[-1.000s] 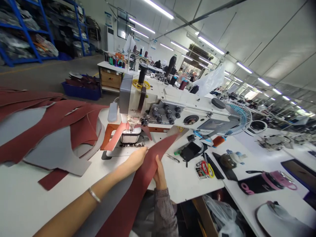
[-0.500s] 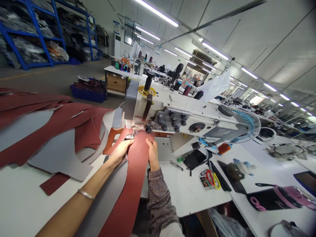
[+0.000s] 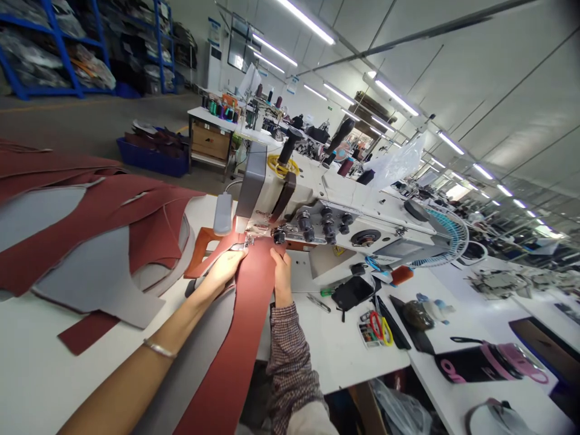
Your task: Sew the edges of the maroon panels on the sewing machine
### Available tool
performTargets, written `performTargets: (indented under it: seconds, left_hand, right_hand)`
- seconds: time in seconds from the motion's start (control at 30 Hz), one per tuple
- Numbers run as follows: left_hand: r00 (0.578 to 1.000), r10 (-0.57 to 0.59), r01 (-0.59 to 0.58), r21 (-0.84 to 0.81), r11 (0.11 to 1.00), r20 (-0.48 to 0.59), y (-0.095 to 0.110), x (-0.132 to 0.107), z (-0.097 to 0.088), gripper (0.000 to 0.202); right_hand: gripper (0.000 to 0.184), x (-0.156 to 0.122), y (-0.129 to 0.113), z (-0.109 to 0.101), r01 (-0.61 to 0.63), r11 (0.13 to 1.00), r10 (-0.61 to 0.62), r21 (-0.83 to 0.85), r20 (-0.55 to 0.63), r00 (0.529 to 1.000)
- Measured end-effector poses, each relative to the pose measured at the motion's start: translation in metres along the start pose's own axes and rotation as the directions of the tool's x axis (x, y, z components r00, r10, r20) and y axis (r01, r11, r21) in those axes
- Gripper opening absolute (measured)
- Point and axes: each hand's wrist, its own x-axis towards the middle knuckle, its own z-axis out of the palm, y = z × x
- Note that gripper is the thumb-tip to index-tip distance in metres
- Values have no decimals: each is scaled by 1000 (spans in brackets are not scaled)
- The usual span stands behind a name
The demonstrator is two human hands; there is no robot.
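A long reddish-brown leather-like strip (image 3: 255, 290) runs under the presser foot (image 3: 249, 240) of a white sewing machine (image 3: 317, 187). My left hand (image 3: 228, 266) is closed on its left edge, fingertips close beside the foot. Grey-backed material (image 3: 199, 344) hangs below that wrist, which wears a silver bangle. On the strip's right edge, my right hand (image 3: 282, 275) grips with the thumb on top and the other fingers mostly hidden beneath. The needle area is lit brightly; the stitches are too small to make out.
Cut red and grey panels (image 3: 95, 241) are heaped on the left of the table. To the right lie tweezers (image 3: 319, 302), a black pouch (image 3: 353, 293), red-and-yellow-handled scissors (image 3: 381, 328) and a black-and-pink bottle (image 3: 484, 362). A blue bin (image 3: 151, 154) stands on the floor behind.
My head view has tilted and shifted slightly, so the machine head sits a little further right. Both hands keep their hold on the strip beside the presser foot.
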Motion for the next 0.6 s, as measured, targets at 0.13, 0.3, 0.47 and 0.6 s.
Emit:
performTargets:
  seconds: [0.13, 0.3, 0.47, 0.6]
  left_hand:
    - [993, -116, 116, -103, 988, -1, 7, -1, 0, 41]
    - [985, -168, 172, -190, 967, 33, 11, -3, -2, 37]
    - [957, -126, 207, -313, 927, 260, 9, -1, -15, 41]
    - [938, -101, 203, -290, 935, 331, 5, 4, -25, 40]
  right_hand:
    - [35, 3, -1, 0, 4, 1000, -4, -3, 3, 1000]
    - [34, 7, 2, -2, 28, 998, -29, -48, -10, 1000]
    - [34, 8, 3, -4, 38, 999, -36, -23, 77, 996]
    - [34, 10, 4, -5, 49, 998, -45, -40, 94, 995]
